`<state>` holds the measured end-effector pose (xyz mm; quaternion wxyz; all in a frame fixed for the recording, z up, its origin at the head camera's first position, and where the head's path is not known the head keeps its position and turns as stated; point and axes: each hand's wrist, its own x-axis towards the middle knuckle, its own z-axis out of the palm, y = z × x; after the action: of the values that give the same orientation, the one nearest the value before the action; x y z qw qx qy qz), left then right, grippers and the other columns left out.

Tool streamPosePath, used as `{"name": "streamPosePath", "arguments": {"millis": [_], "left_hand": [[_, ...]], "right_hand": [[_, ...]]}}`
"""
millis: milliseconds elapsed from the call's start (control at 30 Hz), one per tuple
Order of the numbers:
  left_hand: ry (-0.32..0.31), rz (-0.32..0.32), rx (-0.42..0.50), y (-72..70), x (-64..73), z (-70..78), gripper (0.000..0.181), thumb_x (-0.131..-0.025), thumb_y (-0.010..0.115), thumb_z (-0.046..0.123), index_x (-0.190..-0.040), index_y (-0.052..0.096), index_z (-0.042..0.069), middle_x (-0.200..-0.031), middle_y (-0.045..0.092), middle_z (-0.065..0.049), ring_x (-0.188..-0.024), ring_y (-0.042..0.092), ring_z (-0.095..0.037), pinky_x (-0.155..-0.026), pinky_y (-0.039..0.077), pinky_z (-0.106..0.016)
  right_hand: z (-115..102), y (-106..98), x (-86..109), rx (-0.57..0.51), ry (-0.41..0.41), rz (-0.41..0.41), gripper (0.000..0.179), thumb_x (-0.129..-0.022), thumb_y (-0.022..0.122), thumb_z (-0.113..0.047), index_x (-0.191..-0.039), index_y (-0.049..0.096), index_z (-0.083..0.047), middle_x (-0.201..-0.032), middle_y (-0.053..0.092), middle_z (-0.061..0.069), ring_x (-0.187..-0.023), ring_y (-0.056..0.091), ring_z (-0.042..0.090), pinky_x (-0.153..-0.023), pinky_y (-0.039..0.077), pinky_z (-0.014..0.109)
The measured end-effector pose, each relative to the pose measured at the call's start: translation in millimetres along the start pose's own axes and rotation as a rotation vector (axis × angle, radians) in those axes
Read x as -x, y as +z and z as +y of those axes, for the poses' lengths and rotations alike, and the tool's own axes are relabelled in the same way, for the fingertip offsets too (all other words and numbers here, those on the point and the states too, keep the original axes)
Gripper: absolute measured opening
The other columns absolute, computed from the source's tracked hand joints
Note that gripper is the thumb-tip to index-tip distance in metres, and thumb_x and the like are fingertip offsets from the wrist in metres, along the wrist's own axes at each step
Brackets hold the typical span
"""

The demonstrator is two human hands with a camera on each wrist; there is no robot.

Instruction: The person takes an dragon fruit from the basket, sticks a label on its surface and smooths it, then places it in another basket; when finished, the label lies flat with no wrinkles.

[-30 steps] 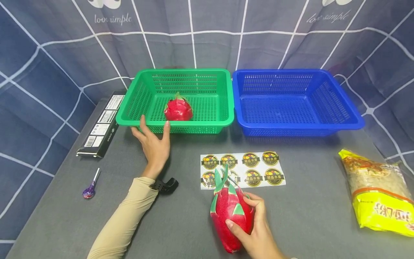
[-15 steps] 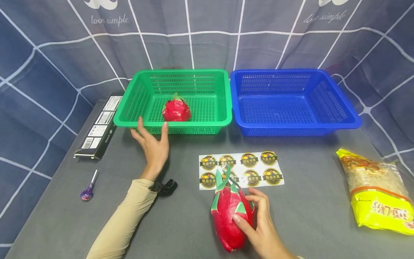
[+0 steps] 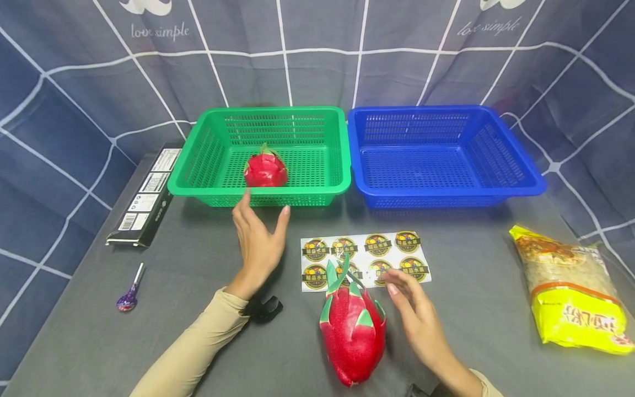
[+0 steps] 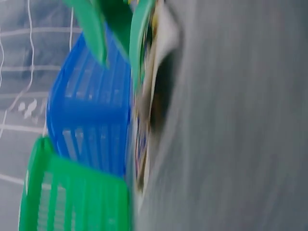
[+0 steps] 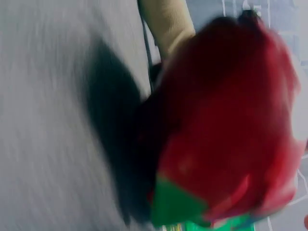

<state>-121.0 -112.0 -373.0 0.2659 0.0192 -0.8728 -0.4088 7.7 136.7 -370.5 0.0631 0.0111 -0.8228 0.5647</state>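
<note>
A red dragon fruit (image 3: pixel 353 336) with green leaf tips lies on the table at the front, its leaves over a sheet of round stickers (image 3: pixel 407 270). My right hand (image 3: pixel 421 322) is just right of this fruit, fingers loose and apart from it. In the right wrist view the dragon fruit (image 5: pixel 231 115) looms large and blurred. My left hand (image 3: pixel 260 242) is in front of the green basket (image 3: pixel 317 191), fingers spread, holding nothing; whether a fingertip touches the rim I cannot tell. A second dragon fruit (image 3: pixel 266 168) sits inside that basket.
Right of the green basket stands a blue basket (image 3: pixel 446 193). A black box (image 3: pixel 146 201) with white labels and a purple lollipop (image 3: pixel 129 296) lie at the left. At the right is a yellow food bag (image 3: pixel 572 298). A curtain (image 3: pixel 317 71) hangs behind.
My right hand has let go of the dragon fruit and moved right of it. My left hand has come off the green basket's front rim, shifting right and nearer.
</note>
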Motion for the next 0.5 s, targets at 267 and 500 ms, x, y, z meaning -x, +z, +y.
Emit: {"name": "streamPosePath", "arguments": {"millis": [267,500], "left_hand": [[0.492,-0.619,-0.152,2.3,14.4,7.2,0.049,-0.081,0.062,0.036,-0.123,0.052,0.013,-0.127,0.052,-0.005,-0.122,0.043,-0.022,-0.101,0.037,-0.045],[0.461,-0.954,-0.225,2.9,21.6,2.1,0.062,-0.076,0.066,0.038,-0.133,0.044,0.024,-0.145,0.033,-0.004,-0.138,0.023,-0.025,-0.107,0.027,-0.05]], "right_hand": [[6,-14,-29.6,0.141,0.022,-0.017,0.031,-0.09,0.055,-0.016,-0.118,0.057,-0.006,-0.115,0.063,0.01,-0.097,0.055,-0.003,-0.081,0.04,0.009],[15,-16,-53.0,0.195,0.048,-0.06,0.039,-0.089,0.056,-0.019,-0.124,0.051,-0.004,-0.123,0.056,0.016,-0.113,0.051,0.029,-0.095,0.039,0.042]]}}
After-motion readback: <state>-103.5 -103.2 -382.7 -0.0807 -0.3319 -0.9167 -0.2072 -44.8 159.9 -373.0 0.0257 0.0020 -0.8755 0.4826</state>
